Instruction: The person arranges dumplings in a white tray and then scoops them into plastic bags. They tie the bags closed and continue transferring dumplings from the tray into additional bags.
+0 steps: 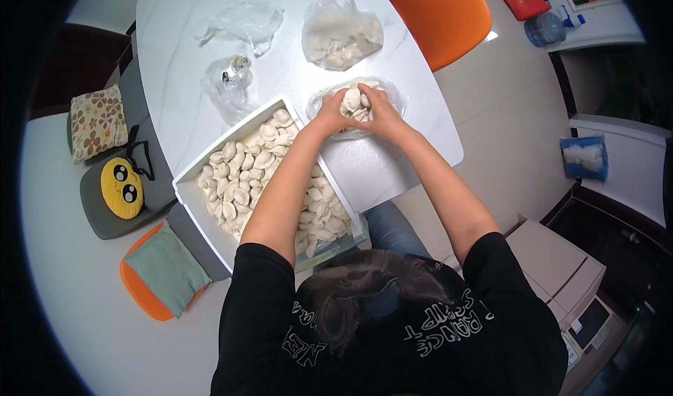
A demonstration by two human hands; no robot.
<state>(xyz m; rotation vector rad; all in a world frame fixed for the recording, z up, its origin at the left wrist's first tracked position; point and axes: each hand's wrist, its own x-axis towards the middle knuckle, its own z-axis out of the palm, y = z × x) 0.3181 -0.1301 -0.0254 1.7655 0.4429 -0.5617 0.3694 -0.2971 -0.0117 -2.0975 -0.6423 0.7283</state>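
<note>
Both my hands are cupped around a cluster of floury dumplings [352, 100] over a clear plastic bag [396, 97] on the table. My left hand [331, 114] holds the cluster from the left, and my right hand [386, 116] closes on it from the right. Whether these dumplings rest in the bag or are lifted off it, I cannot tell. Beside my left forearm sits a white freezer drawer [230, 137], its floor covered by many pale dumplings [263, 159]; the forearm hides some of them.
A filled plastic bag of dumplings [342, 41] stands farther back on the white marbled table [173, 80]. Left of it lie a crumpled clear bag [247, 20] and another bag with dark bits inside [228, 80]. An orange chair [439, 14] adjoins the table's right edge.
</note>
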